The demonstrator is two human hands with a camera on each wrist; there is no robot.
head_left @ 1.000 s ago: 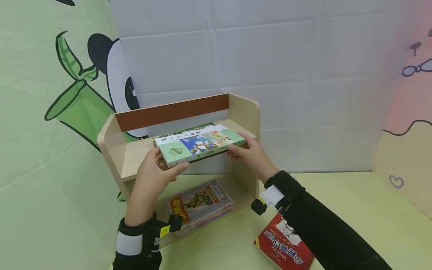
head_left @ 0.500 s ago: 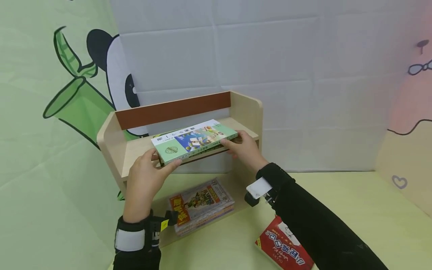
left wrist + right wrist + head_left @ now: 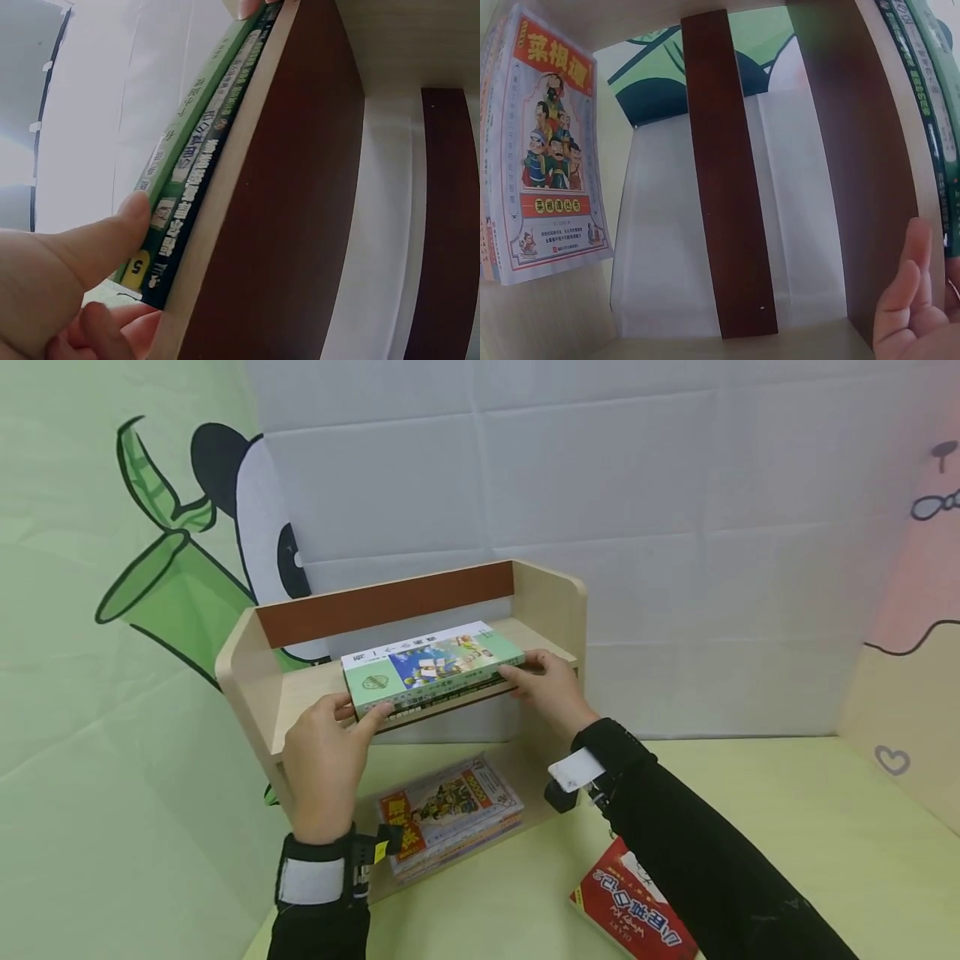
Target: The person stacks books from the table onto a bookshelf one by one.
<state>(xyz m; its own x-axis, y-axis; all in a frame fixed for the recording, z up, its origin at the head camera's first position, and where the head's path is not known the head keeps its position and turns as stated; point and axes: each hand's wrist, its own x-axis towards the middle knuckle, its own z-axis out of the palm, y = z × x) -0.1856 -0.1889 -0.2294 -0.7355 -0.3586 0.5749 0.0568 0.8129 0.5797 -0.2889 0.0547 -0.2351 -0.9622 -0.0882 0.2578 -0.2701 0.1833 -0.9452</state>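
A light green picture-covered book (image 3: 442,662) lies on top of a small stack on the upper shelf of a pale wooden bookshelf (image 3: 551,602). My left hand (image 3: 324,768) grips its left end, thumb on the front edge. At the right end my right hand (image 3: 553,693) holds it, thumb on the front edge too. In the left wrist view, a darker green book (image 3: 163,217) and a dark-spined book (image 3: 186,217) show beneath it, lined up along the shelf edge. The left thumb (image 3: 124,225) presses the upper spine. Right fingertips (image 3: 919,244) are right at the shelf edge.
On the bottom shelf lies a stack of comic-style books (image 3: 453,810). A red book (image 3: 633,902) rests on the yellow-green table (image 3: 750,827) at the front right, partly under the right sleeve. A brown rail (image 3: 390,607) runs along the shelf's back.
The light green book has lowered and moved back onto the stack, its front edge now in line with the books below. Both hands have moved with it.
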